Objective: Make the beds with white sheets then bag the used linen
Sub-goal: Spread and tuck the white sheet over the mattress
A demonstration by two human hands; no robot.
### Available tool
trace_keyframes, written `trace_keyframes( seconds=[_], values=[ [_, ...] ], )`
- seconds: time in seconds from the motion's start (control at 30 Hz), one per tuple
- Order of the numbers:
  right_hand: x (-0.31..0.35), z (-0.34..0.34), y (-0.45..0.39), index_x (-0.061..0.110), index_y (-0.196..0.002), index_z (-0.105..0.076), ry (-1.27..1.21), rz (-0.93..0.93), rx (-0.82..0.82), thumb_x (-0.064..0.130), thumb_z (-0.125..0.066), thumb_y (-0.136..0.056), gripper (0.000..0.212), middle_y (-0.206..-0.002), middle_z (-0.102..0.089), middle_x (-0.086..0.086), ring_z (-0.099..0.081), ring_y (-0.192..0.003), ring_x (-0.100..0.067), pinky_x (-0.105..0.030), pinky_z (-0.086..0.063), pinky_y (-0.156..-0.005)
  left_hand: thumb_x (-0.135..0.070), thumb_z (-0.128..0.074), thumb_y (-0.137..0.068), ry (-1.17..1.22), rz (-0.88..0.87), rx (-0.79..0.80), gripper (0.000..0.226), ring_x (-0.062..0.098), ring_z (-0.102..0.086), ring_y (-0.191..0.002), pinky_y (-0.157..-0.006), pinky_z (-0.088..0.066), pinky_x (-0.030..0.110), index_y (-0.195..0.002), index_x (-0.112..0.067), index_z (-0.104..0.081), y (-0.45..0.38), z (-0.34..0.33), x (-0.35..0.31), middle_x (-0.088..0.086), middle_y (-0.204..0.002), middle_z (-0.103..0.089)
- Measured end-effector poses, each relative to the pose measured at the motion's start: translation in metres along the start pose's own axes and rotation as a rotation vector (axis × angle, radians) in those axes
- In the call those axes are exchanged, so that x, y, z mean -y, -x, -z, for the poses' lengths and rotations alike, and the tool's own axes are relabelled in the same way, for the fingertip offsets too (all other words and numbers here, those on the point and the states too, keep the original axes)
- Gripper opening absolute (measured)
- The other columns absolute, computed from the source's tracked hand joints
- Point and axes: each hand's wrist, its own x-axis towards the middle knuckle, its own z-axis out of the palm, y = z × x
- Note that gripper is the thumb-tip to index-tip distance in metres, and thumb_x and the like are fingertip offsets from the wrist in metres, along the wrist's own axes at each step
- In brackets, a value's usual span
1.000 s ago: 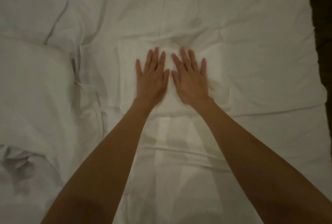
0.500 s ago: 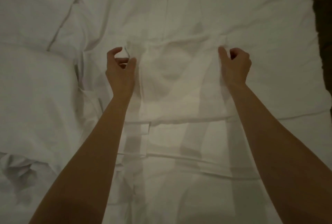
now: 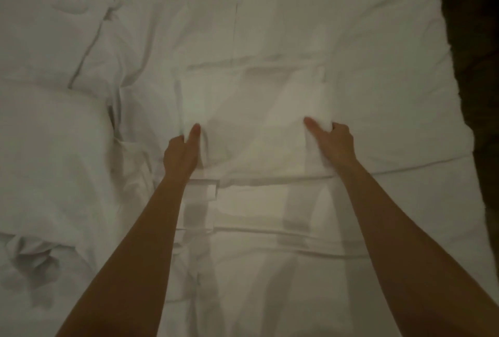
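Head view, setting: A person leans over a bed covered in rumpled white linen, a dark floor showing past its right edge.
Folded sheet: A white sheet, still partly folded into a rectangle, lies near the middle of the bed on top of the bedding already there.
Left hand: The left hand pinches the sheet's near left corner, thumb on top and fingers tucked under the cloth.
Right hand: The right hand grips the near right corner the same way, thumb pressed flat on top, fingers curled beneath the fold.
Surroundings: A pillow sits at the left, with bunched cloth below it; creased layers of the same white fabric stretch toward the person.
Step in hand: Judging by the paired corner grip, the fresh sheet is being opened out, one fold at a time.
Next move: It likely calls for lifting both corners together and drawing them evenly toward the person, keeping the edge straight so the layer spreads without dragging the bedding beneath.
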Motion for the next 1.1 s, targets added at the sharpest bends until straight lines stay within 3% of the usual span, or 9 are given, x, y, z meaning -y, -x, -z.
trace_keyframes(
  seconds=[0.1, 0.27, 0.47, 0.57, 0.63, 0.73, 0.8, 0.93, 1.1],
  values=[
    [-0.007, 0.007, 0.015, 0.011, -0.078, -0.062, -0.117, 0.152, -0.16, 0.037, -0.066, -0.088, 0.028, -0.074, -0.062, -0.005, -0.056, -0.07, -0.022, -0.029, -0.041, -0.065, -0.044, -0.043, -0.1, 0.032, -0.17, -0.149, 0.054, 0.036, -0.056, -0.115, -0.096, -0.04, 0.037, -0.12, 0.004, -0.058, 0.023, -0.006, -0.002, 0.023, -0.121, -0.061],
    [-0.056, 0.053, 0.053, 0.008, -0.068, -0.052, -0.182, 0.226, -0.324, 0.031, -0.066, -0.089, 0.033, -0.061, -0.053, -0.003, -0.045, -0.061, -0.012, -0.026, -0.037, -0.058, -0.032, -0.049, -0.1, 0.186, -0.295, -0.195, 0.034, 0.022, -0.053, -0.084, -0.069, -0.029, 0.024, -0.094, 0.0, -0.058, 0.1, -0.031, -0.005, 0.011, -0.088, -0.057],
    [-0.161, 0.114, 0.126, 0.009, -0.062, -0.049, -0.146, 0.103, -0.4, 0.03, -0.064, -0.092, 0.039, -0.06, -0.051, 0.0, -0.046, -0.059, -0.015, -0.028, -0.035, -0.063, -0.025, -0.051, -0.1, 0.161, -0.293, -0.073, 0.034, 0.037, -0.06, -0.098, -0.071, -0.03, 0.021, -0.107, 0.008, -0.059, 0.196, -0.095, 0.031, 0.025, -0.103, -0.064],
    [-0.208, 0.118, 0.147, 0.001, -0.095, -0.065, -0.032, 0.025, -0.313, 0.032, -0.059, -0.095, 0.031, -0.093, -0.067, -0.014, -0.061, -0.09, -0.032, -0.034, -0.043, -0.079, -0.03, -0.048, -0.1, 0.051, -0.196, 0.053, 0.03, 0.036, -0.06, -0.103, -0.08, -0.039, 0.031, -0.112, -0.003, -0.057, 0.223, -0.122, 0.077, 0.019, -0.107, -0.065],
    [-0.225, 0.118, 0.148, 0.002, -0.112, -0.06, 0.001, -0.002, -0.298, 0.028, -0.056, -0.096, 0.031, -0.104, -0.064, -0.015, -0.059, -0.1, -0.036, -0.033, -0.043, -0.081, -0.024, -0.048, -0.1, -0.004, -0.21, 0.015, 0.021, 0.039, -0.057, -0.101, -0.077, -0.038, 0.033, -0.108, -0.005, -0.052, 0.232, -0.126, 0.093, 0.016, -0.103, -0.059],
    [-0.221, 0.122, 0.141, 0.004, -0.118, -0.053, -0.058, 0.112, -0.501, 0.016, -0.054, -0.095, 0.026, -0.115, -0.053, -0.016, -0.053, -0.108, -0.033, -0.032, -0.041, -0.09, -0.025, -0.044, -0.096, -0.055, -0.45, -0.259, 0.04, 0.038, -0.044, -0.119, -0.101, -0.034, 0.037, -0.126, 0.0, -0.049, 0.236, -0.125, 0.088, 0.021, -0.126, -0.05],
    [-0.205, 0.116, 0.136, 0.007, -0.127, -0.05, -0.045, 0.272, -0.548, 0.016, -0.049, -0.094, 0.035, -0.132, -0.047, -0.015, -0.044, -0.124, -0.029, -0.04, -0.037, -0.104, -0.032, -0.037, -0.097, -0.115, -0.637, -0.282, 0.049, 0.026, -0.029, -0.138, -0.112, -0.02, 0.036, -0.141, -0.009, -0.041, 0.241, -0.132, 0.064, 0.014, -0.149, -0.038],
    [-0.17, 0.075, 0.129, 0.022, -0.15, -0.029, 0.404, 0.51, -0.189, 0.036, -0.024, -0.097, 0.055, -0.16, -0.019, -0.002, -0.011, -0.148, -0.021, -0.053, -0.003, -0.115, -0.037, -0.019, -0.099, -0.412, -0.852, 0.002, 0.057, 0.019, -0.001, -0.15, -0.118, 0.001, 0.049, -0.154, -0.02, -0.018, 0.235, -0.176, 0.026, 0.001, -0.162, -0.006],
    [-0.201, 0.074, 0.09, 0.025, -0.151, -0.028, 0.756, 0.568, -0.097, 0.048, -0.021, -0.095, 0.061, -0.161, -0.016, -0.002, -0.014, -0.148, -0.02, -0.057, -0.009, -0.115, -0.043, -0.014, -0.095, -0.691, -0.748, -0.014, 0.062, 0.021, -0.004, -0.15, -0.113, -0.006, 0.065, -0.154, -0.025, -0.02, 0.189, -0.194, 0.044, 0.002, -0.163, -0.007]
  ],
)
